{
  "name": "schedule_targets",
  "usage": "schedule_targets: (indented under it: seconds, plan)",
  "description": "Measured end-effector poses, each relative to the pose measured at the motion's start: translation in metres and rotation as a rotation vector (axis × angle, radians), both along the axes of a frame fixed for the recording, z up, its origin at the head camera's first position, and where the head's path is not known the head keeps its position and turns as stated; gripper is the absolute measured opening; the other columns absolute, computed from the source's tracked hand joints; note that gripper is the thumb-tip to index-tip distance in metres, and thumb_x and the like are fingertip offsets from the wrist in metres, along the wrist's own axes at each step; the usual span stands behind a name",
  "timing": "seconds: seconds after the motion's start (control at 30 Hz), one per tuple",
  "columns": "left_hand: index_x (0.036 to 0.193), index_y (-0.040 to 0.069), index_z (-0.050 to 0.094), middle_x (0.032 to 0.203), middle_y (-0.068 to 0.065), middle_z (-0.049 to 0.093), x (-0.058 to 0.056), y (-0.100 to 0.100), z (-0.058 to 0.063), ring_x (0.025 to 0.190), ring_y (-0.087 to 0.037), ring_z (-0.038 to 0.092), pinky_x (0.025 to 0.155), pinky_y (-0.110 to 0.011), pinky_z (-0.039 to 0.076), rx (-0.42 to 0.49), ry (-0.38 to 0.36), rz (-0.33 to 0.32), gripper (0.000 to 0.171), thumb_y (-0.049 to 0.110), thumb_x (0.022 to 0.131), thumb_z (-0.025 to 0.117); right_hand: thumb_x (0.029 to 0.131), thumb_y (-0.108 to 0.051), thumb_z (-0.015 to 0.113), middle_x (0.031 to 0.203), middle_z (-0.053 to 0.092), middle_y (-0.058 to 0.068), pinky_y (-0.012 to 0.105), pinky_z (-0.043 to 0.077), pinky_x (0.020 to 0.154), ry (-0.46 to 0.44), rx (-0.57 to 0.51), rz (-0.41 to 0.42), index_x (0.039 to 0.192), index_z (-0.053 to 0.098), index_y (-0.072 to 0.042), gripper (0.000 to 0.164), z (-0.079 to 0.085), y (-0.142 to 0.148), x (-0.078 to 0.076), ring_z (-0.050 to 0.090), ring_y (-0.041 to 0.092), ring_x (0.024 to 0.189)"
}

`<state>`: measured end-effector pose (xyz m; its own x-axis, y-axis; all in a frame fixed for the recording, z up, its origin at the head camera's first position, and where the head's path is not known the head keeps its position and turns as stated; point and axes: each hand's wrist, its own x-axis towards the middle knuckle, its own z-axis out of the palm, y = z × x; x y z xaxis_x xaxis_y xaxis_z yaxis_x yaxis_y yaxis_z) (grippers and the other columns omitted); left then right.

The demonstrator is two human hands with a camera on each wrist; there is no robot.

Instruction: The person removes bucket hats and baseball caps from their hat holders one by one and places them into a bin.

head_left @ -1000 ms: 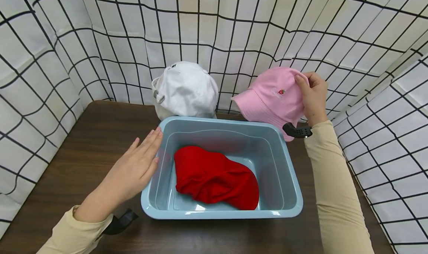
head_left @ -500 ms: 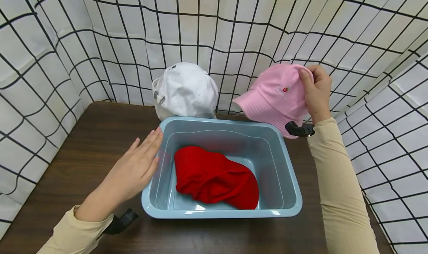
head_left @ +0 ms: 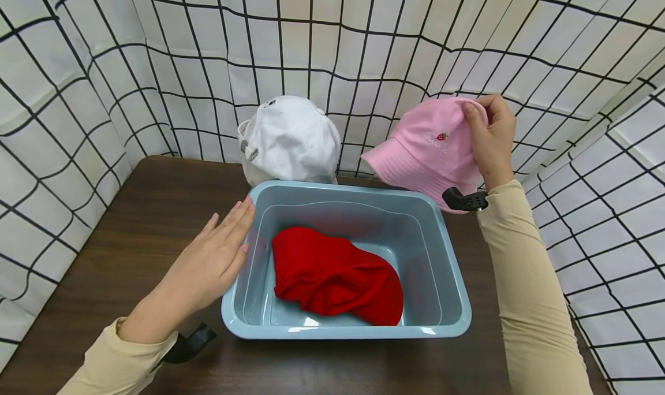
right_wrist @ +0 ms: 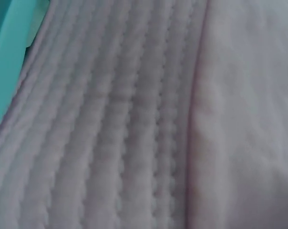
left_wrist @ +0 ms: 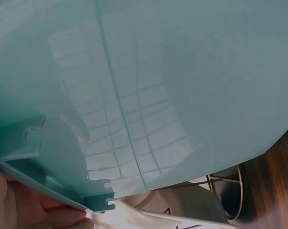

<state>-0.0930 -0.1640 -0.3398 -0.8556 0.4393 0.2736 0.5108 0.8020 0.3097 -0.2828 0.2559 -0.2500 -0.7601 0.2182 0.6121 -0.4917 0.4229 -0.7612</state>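
My right hand [head_left: 494, 138] pinches the crown of a pink cap [head_left: 427, 146] behind the right end of a light blue tub [head_left: 345, 332]. A small strawberry is embroidered on the cap, and its brim points left and down. In the right wrist view the stitched brim [right_wrist: 106, 114] fills most of the picture. My left hand [head_left: 210, 259] lies with straight fingers against the tub's left rim. Inside the tub rests a red cap [head_left: 335, 274], folded on its side. Behind the tub's back left corner sits a white cap [head_left: 293, 138], its lower part hidden by the rim.
The tub stands on a dark brown wooden table [head_left: 156, 210]. White panels with a black wire grid [head_left: 312, 48] enclose the table at the back and both sides. A dark strap [head_left: 189, 343] is on my left wrist and another [head_left: 464, 201] on the right.
Over the last second my right hand has lifted the pink cap slightly up and to the right. During the latest half second it barely moves. The left hand stays on the rim.
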Motion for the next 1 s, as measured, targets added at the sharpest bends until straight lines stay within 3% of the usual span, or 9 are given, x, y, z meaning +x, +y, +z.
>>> schedule_targets:
  seconds: [0.27, 0.47, 0.73, 1.0]
  plan:
    - [0.145, -0.006, 0.027, 0.151, -0.02, 0.026, 0.0, 0.0, 0.001, 0.138, -0.035, 0.025, 0.109, -0.057, 0.019, -0.006, -0.015, 0.003, 0.057, 0.016, 0.096, 0.045, 0.09, -0.012, 0.065, 0.078, 0.051, -0.01, 0.018, 0.035, 0.066, 0.028, 0.05, -0.092, 0.08, 0.06, -0.02, 0.013, 0.008, -0.004, 0.003, 0.047, 0.002, 0.072]
    - [0.144, -0.007, 0.027, 0.151, -0.02, 0.026, 0.0, 0.0, 0.001, 0.138, -0.036, 0.026, 0.109, -0.056, 0.019, -0.01, -0.011, 0.002, 0.057, 0.016, 0.095, 0.045, 0.089, -0.011, 0.065, 0.077, 0.05, -0.01, 0.018, 0.034, 0.067, 0.033, 0.028, -0.135, 0.078, 0.059, -0.021, 0.016, 0.016, -0.002, 0.004, 0.045, 0.002, 0.072]
    - [0.144, -0.007, 0.028, 0.151, -0.02, 0.026, 0.0, 0.0, 0.001, 0.138, -0.036, 0.026, 0.108, -0.057, 0.02, -0.009, -0.007, 0.003, 0.057, 0.016, 0.095, 0.045, 0.088, -0.013, 0.067, 0.077, 0.048, -0.01, 0.017, 0.033, 0.067, 0.079, -0.003, -0.227, 0.075, 0.053, -0.027, 0.023, 0.012, 0.021, -0.01, 0.045, 0.001, 0.072]
    - [0.144, -0.007, 0.028, 0.151, -0.02, 0.026, 0.0, 0.0, 0.0, 0.138, -0.035, 0.026, 0.108, -0.057, 0.02, -0.011, -0.006, 0.003, 0.056, 0.015, 0.095, 0.045, 0.089, -0.011, 0.064, 0.076, 0.047, -0.01, 0.018, 0.032, 0.067, 0.071, -0.057, -0.305, 0.076, 0.053, -0.025, 0.022, 0.006, 0.041, -0.007, 0.045, 0.001, 0.073]
